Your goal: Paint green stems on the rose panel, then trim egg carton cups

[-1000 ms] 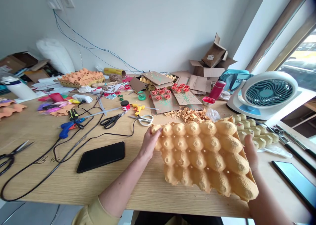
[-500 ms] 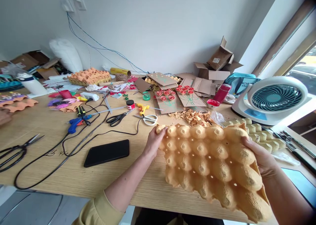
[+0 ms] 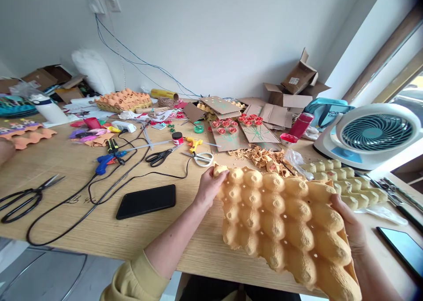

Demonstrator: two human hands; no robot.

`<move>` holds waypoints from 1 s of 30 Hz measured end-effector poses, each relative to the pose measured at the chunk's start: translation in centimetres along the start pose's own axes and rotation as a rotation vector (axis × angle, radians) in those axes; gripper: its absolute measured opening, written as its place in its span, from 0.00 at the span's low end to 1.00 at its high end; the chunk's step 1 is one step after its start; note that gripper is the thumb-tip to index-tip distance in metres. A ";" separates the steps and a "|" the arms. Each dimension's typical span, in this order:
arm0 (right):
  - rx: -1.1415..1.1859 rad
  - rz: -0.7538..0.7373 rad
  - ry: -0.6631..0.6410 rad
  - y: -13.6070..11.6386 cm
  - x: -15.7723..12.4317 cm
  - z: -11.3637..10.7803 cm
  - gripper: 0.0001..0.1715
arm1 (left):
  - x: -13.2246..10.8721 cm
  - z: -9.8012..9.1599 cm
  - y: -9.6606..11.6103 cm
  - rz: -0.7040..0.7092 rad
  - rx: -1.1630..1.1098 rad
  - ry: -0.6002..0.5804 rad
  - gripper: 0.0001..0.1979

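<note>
Between both hands I hold an orange-yellow egg tray, tilted over the table's front edge with its rounded bumps facing me. My left hand grips its far left corner, thumb on the bumpy side. On the right edge, my right hand is closed with the thumb over the rim; its other fingers are hidden behind the tray. Just past the tray lie a heap of torn orange scraps and white-handled scissors. Beyond the right hand sits a greenish egg tray piece.
A black phone lies left of my forearm, near black scissors and a blue glue gun with looping cords. Red paper flowers stand on cardboard at the back. A white fan stands at right. Another person's hand shows at far left.
The view has shifted slightly, so the table's things appear a little further right. Both hands keep their hold on the egg tray, whose tilt has barely changed.
</note>
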State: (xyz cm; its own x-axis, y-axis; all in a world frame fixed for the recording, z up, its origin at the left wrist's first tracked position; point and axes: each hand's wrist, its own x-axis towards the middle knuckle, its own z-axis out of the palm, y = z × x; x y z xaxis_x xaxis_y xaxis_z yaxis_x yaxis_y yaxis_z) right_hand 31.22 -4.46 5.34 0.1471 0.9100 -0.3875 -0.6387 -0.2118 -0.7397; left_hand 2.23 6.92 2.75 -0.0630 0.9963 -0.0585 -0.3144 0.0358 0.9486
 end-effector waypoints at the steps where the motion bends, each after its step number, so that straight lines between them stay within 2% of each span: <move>1: 0.002 0.014 0.023 0.1 -0.2 0.2 0.25 | 0.0 0.0 0.0 -0.009 -0.007 -0.008 0.14; 6: 0.017 0.035 0.073 0.2 -0.6 0.9 0.27 | -0.3 0.2 0.3 -0.060 -0.044 -0.052 0.17; 18: 0.027 -0.031 0.066 0.5 0.6 -0.3 0.33 | -0.4 0.3 0.6 -0.102 -0.112 -0.061 0.17; 30: -0.009 0.048 0.041 0.4 1.2 -1.2 0.30 | -0.7 0.6 1.0 -0.153 -0.162 -0.097 0.18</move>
State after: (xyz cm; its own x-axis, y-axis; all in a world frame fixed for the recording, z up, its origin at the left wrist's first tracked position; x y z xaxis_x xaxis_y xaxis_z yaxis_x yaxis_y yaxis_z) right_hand 32.00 -3.87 3.90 0.1475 0.8836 -0.4443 -0.6390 -0.2578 -0.7247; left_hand 2.53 6.30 3.96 0.0858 0.9834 -0.1599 -0.4613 0.1815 0.8685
